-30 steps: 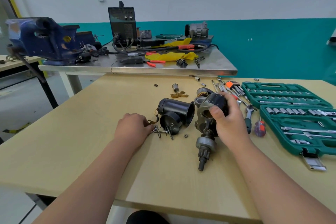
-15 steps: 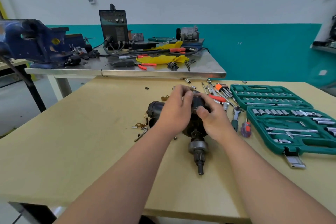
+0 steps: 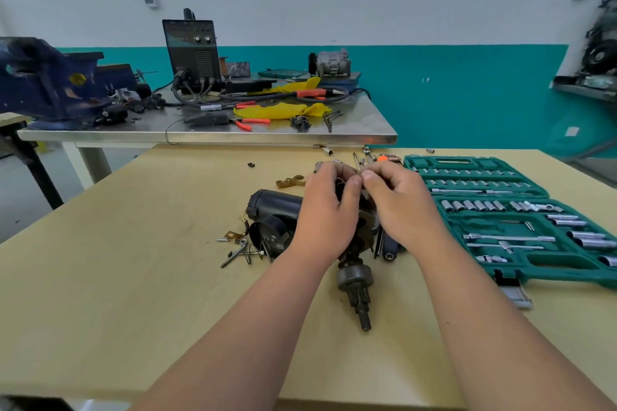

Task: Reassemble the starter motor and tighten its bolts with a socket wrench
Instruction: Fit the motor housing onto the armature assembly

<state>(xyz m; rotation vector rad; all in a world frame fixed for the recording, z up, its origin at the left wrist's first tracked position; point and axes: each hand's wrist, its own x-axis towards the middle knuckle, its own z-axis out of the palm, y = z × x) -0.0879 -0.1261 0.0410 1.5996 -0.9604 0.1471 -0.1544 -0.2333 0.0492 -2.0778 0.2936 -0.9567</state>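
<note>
Wooden bench (image 3: pixel 133 277): one starter motor armature assembly (image 3: pixel 355 277), one black housing (image 3: pixel 273 203), one open socket set (image 3: pixel 521 220).
Left hand (image 3: pixel 329 210) and right hand (image 3: pixel 400 203), both grips clenched on the assembly's upper end at bench centre.

Matt pale wood table (image 3: pixel 100 294), glossy black metal housing (image 3: pixel 273 203), probably plastic green case (image 3: pixel 467 163)

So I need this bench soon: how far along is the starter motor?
Early. Done: nothing looks bolted. In hand: both the left hand and right hand grip the armature at its far end. Left: the housing, end cap and bolts lie loose, and the socket set sits untouched.
</note>
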